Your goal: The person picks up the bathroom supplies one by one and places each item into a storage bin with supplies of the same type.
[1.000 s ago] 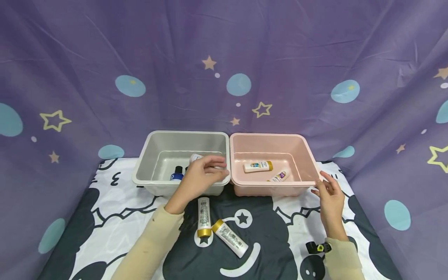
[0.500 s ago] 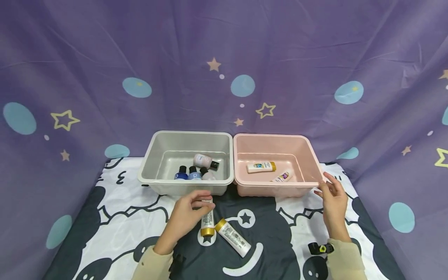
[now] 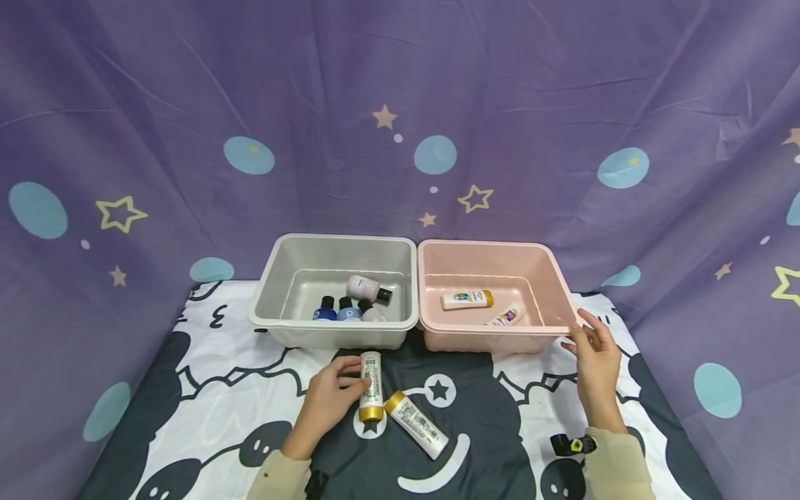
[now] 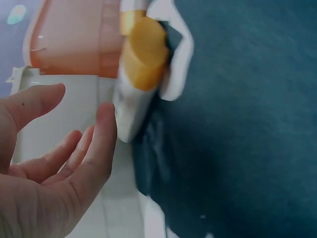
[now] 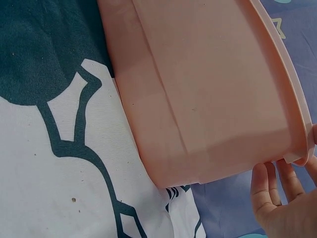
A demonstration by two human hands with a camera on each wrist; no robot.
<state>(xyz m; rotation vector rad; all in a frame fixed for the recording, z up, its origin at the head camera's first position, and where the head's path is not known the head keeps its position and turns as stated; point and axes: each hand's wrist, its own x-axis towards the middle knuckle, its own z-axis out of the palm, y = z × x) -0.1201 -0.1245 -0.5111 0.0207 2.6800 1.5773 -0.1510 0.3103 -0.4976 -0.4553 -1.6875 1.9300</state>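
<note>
Beside the left edge of a white gold-capped tube (image 3: 371, 378) is my left hand (image 3: 328, 399), thumb and fingers apart. In the left wrist view that tube (image 4: 133, 94) lies just past the fingertips of my left hand (image 4: 59, 173), which holds nothing. A second such tube (image 3: 417, 425) lies slanted to the right. My right hand (image 3: 598, 375) is at the front right corner of the pink bin (image 3: 487, 329). Seen from the right wrist, my right hand (image 5: 292, 203) has its fingers under the rim of the pink bin (image 5: 213, 94) and the thumb partly out of view above.
Left of the pink bin stands a grey bin (image 3: 331, 325) holding several dark-capped bottles, one of them pale pink (image 3: 363, 287). Inside the pink bin lie a gold-capped tube (image 3: 467, 299) and a smaller tube (image 3: 505, 317). A purple star-patterned curtain (image 3: 400, 69) hangs behind.
My left hand has come back from over the grey bin, down to the left tube in front, uncovering the bottles. My right hand has stayed at the pink bin's corner.
</note>
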